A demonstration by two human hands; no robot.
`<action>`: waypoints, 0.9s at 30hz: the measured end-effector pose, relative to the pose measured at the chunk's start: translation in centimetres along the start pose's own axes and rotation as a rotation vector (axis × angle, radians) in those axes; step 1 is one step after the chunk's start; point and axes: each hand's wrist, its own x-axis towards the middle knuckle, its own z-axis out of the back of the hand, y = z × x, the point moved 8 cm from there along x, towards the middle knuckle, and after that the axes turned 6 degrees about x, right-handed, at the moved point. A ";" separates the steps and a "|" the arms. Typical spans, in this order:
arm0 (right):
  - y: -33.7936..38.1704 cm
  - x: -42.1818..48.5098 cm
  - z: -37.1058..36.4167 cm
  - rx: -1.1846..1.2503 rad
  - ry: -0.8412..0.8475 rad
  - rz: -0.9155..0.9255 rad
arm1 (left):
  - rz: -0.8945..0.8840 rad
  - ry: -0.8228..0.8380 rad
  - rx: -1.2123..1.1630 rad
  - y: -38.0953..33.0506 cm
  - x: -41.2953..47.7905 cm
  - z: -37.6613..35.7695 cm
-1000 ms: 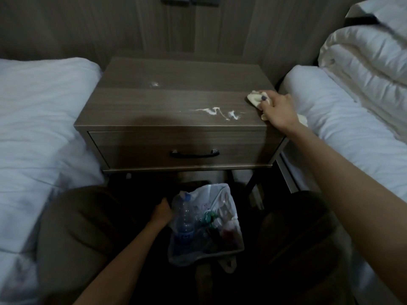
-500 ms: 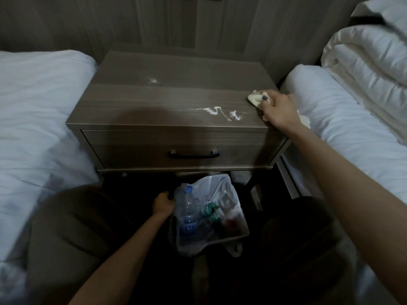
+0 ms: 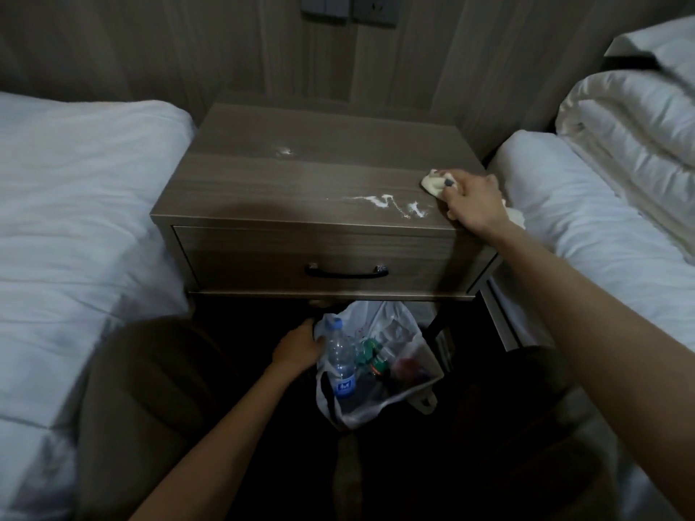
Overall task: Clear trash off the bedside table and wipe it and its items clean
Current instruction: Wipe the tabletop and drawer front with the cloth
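Note:
The brown wooden bedside table (image 3: 263,182) stands between two beds. A white smear (image 3: 387,203) streaks its top near the front right, and a smaller white spot (image 3: 283,151) lies further back. My right hand (image 3: 470,201) grips a pale cloth (image 3: 432,184) on the table's right edge, just right of the smear. On the floor in front of the table sits a clear plastic trash bag (image 3: 398,381) with a water bottle (image 3: 340,364) and other rubbish inside. My left hand (image 3: 297,345) holds the bag's left rim.
A white bed (image 3: 75,220) lies left of the table, another white bed (image 3: 583,220) right of it with a folded duvet (image 3: 639,118). The drawer has a black handle (image 3: 346,273). Wall sockets (image 3: 349,9) sit above. My knees flank the bag.
The view has shifted slightly. Both hands stay where they were, the right on the cloth and the left at the bag's rim.

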 end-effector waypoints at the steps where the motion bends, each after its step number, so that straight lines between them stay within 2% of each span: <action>1: 1.0 -0.3 -0.4 0.008 0.015 0.020 | -0.065 -0.060 0.097 -1.3 -0.9 1.4; 4: 4.0 -1.0 -1.7 0.063 0.080 0.071 | -0.333 -0.310 0.128 -6.0 -5.1 6.6; 7: 6.1 -1.7 -2.7 0.098 0.136 0.124 | -0.674 -0.731 0.195 -8.8 -10.4 12.1; 9: 6.9 -2.4 -2.6 0.126 0.140 0.161 | -0.763 -0.925 0.278 -8.6 -11.8 14.6; 11: 6.9 -3.3 -2.4 0.147 0.148 0.188 | -0.720 -0.969 0.351 -7.5 -11.3 16.3; 18: 7.6 -7.7 -1.6 0.173 0.117 0.263 | -0.528 -0.914 0.544 -5.8 -8.5 17.8; 24: 7.3 -9.7 -0.7 0.183 0.118 0.287 | -0.465 -0.932 0.488 -5.3 -8.0 18.3; 27: 7.6 -10.2 0.7 0.200 0.052 0.312 | -0.465 -0.918 0.473 -5.4 -8.1 17.7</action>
